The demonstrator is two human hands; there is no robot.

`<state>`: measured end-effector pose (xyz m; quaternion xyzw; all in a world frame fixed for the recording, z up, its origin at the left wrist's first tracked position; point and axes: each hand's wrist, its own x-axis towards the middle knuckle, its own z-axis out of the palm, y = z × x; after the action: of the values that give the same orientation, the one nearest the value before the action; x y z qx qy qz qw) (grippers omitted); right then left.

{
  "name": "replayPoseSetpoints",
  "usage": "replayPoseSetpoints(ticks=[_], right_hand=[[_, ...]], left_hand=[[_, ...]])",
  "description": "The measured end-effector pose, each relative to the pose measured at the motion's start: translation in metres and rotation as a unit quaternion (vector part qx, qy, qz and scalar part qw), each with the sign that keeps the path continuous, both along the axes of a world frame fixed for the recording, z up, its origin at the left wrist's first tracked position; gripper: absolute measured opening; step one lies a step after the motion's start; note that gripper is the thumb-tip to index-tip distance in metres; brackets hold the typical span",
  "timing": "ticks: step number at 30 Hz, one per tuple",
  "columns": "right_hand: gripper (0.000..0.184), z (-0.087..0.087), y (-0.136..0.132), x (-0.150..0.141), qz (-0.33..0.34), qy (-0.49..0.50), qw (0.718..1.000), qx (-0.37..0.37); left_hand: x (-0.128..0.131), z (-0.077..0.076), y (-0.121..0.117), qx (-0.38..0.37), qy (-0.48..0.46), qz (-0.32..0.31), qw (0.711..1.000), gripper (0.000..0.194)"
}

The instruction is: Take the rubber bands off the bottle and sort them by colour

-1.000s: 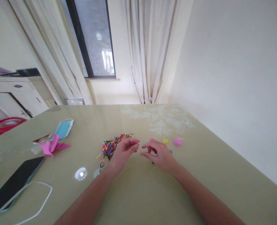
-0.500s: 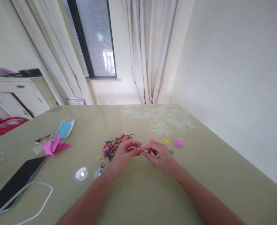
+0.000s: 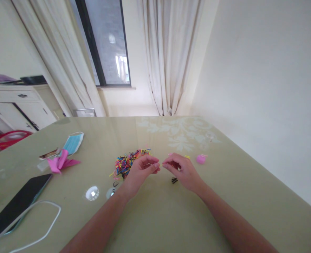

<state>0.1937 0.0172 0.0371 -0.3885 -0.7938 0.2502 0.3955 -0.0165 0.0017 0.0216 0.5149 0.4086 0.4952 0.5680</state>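
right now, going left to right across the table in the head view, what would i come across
Black-screened device, pink folded shape, shiny white round thing, pile of small colorful pieces, left hand, right hand, pink ball-like thing.

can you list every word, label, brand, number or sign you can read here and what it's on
There are none that can be read.
Black screen: no text shows.
Blue mask: no marking can be made out.
Brown strip: too small and blurred to tell if it bears print.
Colourful pile: no lettering can be made out.
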Motion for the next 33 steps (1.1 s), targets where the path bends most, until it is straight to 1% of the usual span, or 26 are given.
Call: replayPoseSetpoints(ticks=[2,3,4,5,6,7,8,10,11,12,13,14,16,19,23,25,27,30,33], right_hand=[[0.03,0.001,0.001,0.001,-0.006,0.014,1.0,-0.006],[0.031,0.002,0.002,0.002,-0.007,0.02,1.0,-0.01],[0.032,0.002,0.002,0.003,-0.008,0.027,1.0,-0.013],[0.033,0.003,0.003,0.004,-0.008,0.034,0.999,-0.018],[0.033,0.003,0.003,0.005,-0.007,0.039,0.999,-0.025],[0.033,0.004,0.003,0.006,-0.005,0.045,0.998,-0.034],[0.033,0.004,0.004,0.008,-0.002,0.051,0.998,-0.043],[0.033,0.005,0.005,0.011,0.006,0.065,0.996,-0.059],[0.033,0.005,0.006,0.012,0.008,0.07,0.996,-0.062],[0.033,0.006,0.007,0.014,0.006,0.073,0.996,-0.059],[0.033,0.007,0.009,0.017,0.001,0.073,0.996,-0.051],[0.032,0.009,0.011,0.02,-0.007,0.07,0.997,-0.04],[0.033,0.012,0.018,0.029,-0.039,0.057,0.998,-0.01],[0.034,0.012,0.031,0.05,-0.123,0.015,0.992,0.03],[0.031,-0.001,0.05,0.08,-0.233,-0.099,0.965,0.067],[0.027,-0.009,0.056,0.09,-0.253,-0.138,0.955,0.069],[0.023,-0.017,0.059,0.095,-0.259,-0.17,0.949,0.063],[0.019,-0.024,0.061,0.098,-0.256,-0.212,0.942,0.048],[0.02,-0.029,0.062,0.098,-0.246,-0.239,0.938,0.045]], left_hand=[[-0.001,0.0,0.001,0.01,0.02,0.006,1.0,0.036],[-0.001,-0.001,0.002,0.025,0.048,0.008,0.999,0.034],[-0.003,-0.002,0.004,0.051,0.094,0.013,0.994,0.03],[-0.005,-0.004,0.005,0.087,0.158,0.027,0.983,0.025],[-0.007,-0.006,0.005,0.129,0.235,0.048,0.962,0.02],[-0.009,-0.008,0.006,0.172,0.317,0.075,0.93,0.017],[-0.012,-0.01,0.007,0.206,0.396,0.101,0.889,0.016],[-0.018,-0.014,0.007,0.238,0.522,0.139,0.807,0.018],[-0.02,-0.016,0.007,0.237,0.566,0.144,0.777,0.02],[-0.022,-0.016,0.008,0.23,0.598,0.14,0.754,0.02],[-0.024,-0.016,0.009,0.222,0.621,0.133,0.74,0.021],[-0.025,-0.016,0.009,0.216,0.634,0.125,0.732,0.022],[-0.026,-0.016,0.012,0.211,0.643,0.113,0.728,0.024],[-0.028,-0.016,0.015,0.208,0.636,0.114,0.734,0.025],[-0.03,-0.021,0.018,0.206,0.627,0.123,0.741,0.027],[-0.031,-0.023,0.018,0.212,0.62,0.13,0.744,0.027],[-0.032,-0.026,0.019,0.218,0.609,0.133,0.751,0.027],[-0.034,-0.026,0.021,0.218,0.587,0.137,0.768,0.029],[-0.035,-0.023,0.023,0.214,0.563,0.128,0.788,0.028]])
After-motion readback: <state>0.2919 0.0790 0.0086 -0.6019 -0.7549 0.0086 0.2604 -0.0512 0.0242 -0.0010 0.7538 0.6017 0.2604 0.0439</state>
